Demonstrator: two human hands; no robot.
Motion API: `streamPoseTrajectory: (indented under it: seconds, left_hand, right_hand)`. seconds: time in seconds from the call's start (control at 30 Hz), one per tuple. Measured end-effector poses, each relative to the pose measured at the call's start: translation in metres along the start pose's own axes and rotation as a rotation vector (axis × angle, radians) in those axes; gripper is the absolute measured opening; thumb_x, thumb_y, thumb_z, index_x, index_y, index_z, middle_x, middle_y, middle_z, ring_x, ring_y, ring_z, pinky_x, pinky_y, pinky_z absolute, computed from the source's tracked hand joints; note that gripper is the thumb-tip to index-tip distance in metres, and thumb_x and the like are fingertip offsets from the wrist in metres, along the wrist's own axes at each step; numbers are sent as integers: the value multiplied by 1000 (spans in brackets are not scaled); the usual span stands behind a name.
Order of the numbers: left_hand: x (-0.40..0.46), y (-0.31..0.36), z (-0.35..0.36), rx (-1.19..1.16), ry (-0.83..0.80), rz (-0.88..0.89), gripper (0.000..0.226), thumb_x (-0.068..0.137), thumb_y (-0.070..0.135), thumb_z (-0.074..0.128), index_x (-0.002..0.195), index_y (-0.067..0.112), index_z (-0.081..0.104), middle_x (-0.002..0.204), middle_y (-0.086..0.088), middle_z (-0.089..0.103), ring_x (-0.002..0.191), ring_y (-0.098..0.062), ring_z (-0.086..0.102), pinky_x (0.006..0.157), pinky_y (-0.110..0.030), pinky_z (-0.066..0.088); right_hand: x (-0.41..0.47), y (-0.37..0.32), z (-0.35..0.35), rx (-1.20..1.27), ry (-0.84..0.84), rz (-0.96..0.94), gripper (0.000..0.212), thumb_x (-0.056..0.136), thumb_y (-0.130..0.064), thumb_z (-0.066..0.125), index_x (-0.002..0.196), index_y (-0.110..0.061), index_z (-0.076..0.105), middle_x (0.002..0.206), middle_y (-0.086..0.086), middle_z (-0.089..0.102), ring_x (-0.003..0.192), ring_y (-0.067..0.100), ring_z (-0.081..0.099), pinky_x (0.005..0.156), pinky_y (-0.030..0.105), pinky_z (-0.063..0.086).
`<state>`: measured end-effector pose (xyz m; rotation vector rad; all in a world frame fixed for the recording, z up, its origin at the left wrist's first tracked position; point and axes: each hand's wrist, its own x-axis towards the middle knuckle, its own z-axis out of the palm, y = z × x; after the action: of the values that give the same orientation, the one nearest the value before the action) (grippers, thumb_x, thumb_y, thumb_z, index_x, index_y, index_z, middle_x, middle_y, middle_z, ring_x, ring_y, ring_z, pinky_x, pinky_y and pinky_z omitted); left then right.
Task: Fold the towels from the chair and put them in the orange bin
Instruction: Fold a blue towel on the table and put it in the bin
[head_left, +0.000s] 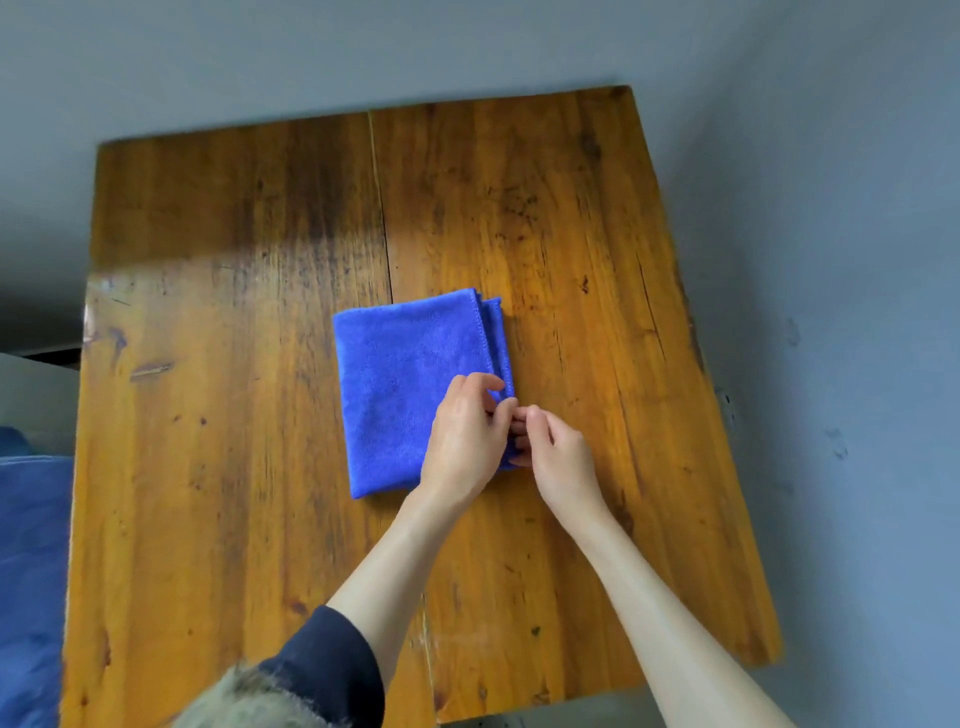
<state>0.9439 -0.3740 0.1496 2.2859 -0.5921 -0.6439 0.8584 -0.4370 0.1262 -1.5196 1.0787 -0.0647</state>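
A blue towel (400, 384), folded into a thick rectangle, lies flat near the middle of the wooden table (234, 441). My left hand (465, 436) rests on the towel's near right corner, its fingers curled over the layered edge. My right hand (556, 452) meets it from the right and pinches the same edge. Both hands cover the towel's near right corner. The orange bin and the chair are out of view.
More blue fabric (31, 571) shows at the left edge of the view, below table level. A grey floor (857, 260) surrounds the table. The table's right edge runs close to my right forearm.
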Motion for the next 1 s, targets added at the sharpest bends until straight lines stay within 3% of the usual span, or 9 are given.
streamPoseTrajectory:
  seconds: [0.1,0.2,0.33,0.5,0.6,0.77,0.87,1.0]
  left_hand:
    - [-2,-21,-14,37,245,139,22,92,18,41,101,9,60,94,-6,56,87,-23,51,76,-34,41]
    - [1,-50,-35,273,399,182,34,88,19,35,111,8,58,111,-11,57,104,-27,44,85,-36,38]
    - [2,-87,-45,467,246,219,49,91,31,36,133,7,44,145,-18,36,137,-40,24,109,-46,27]
    - [-1,-94,-39,506,85,217,61,88,44,35,143,18,32,156,-12,12,144,-32,0,114,-47,8]
    - [0,-91,-39,527,59,234,62,87,44,34,144,21,30,157,-8,11,145,-28,-2,115,-48,3]
    - [3,-86,-39,603,26,276,61,86,44,34,144,29,30,157,-5,11,145,-27,0,115,-48,-4]
    - [6,-91,-37,648,19,273,61,86,49,34,145,31,28,157,-5,12,145,-27,1,115,-49,-3]
    - [7,-92,-37,654,14,283,63,85,50,36,145,32,27,157,-4,13,145,-27,1,115,-51,-1]
  right_hand:
    - [8,-11,1,-37,4,-6,25,95,-32,49,99,-16,67,80,-2,65,79,18,61,79,37,52]
    - [21,-32,6,-103,30,-28,30,92,-34,54,105,-10,66,81,-6,62,82,12,58,78,27,46]
    - [43,-54,20,-243,45,-18,31,90,-38,57,105,-11,61,90,-1,66,88,18,60,75,29,45]
    - [44,-51,20,-295,69,-80,15,93,-32,53,93,-17,52,84,-7,54,81,17,53,68,26,36]
    - [39,-45,17,-214,80,-131,11,92,-26,55,90,-16,51,75,-11,50,78,16,51,70,29,39]
    - [42,-46,19,-226,105,-117,4,91,-16,53,95,-16,52,78,-9,51,80,16,51,74,29,42]
    - [45,-46,20,-213,94,-77,20,90,-10,50,108,-18,54,83,-8,55,85,18,57,82,37,48]
    - [56,-53,22,-147,55,-50,28,91,-26,54,118,-22,56,89,-4,63,88,18,63,85,41,51]
